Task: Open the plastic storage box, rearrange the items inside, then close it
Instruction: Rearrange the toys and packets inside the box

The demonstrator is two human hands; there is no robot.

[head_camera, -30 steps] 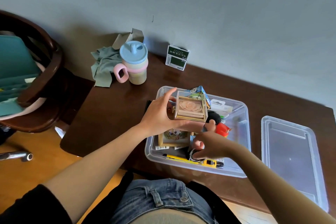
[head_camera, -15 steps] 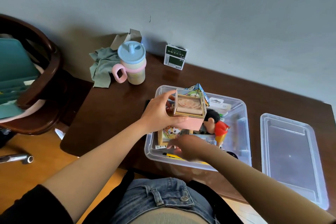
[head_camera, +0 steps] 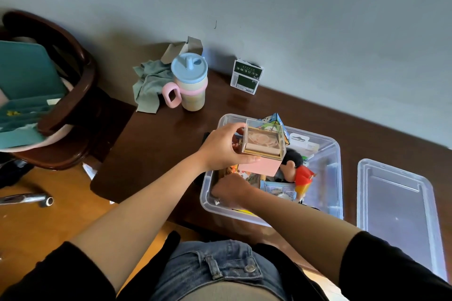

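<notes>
The clear plastic storage box (head_camera: pixel 332 154) stands open on the dark wooden table, its lid (head_camera: pixel 396 212) lying flat to the right. My left hand (head_camera: pixel 221 149) grips a small clear display cube with a pink base (head_camera: pixel 263 151) and holds it above the box's left half. My right hand (head_camera: pixel 231 189) reaches down into the box's near left corner among the items; its fingers are hidden there. Inside the box lie a toy figure in a red shirt (head_camera: pixel 302 173), a colourful carton (head_camera: pixel 275 121), a yellow strip (head_camera: pixel 245 211) and packets.
At the back of the table stand a lidded cup with a pink handle (head_camera: pixel 189 87), a grey-green cloth (head_camera: pixel 149 85) and a small green-and-white carton (head_camera: pixel 247 77). A dark wooden chair (head_camera: pixel 71 95) holding teal items is at the left. The table's near edge is at my lap.
My right hand has moved left and deeper into the box's near left corner, away from the yellow strip. The left hand has lowered the display cube slightly, still holding it.
</notes>
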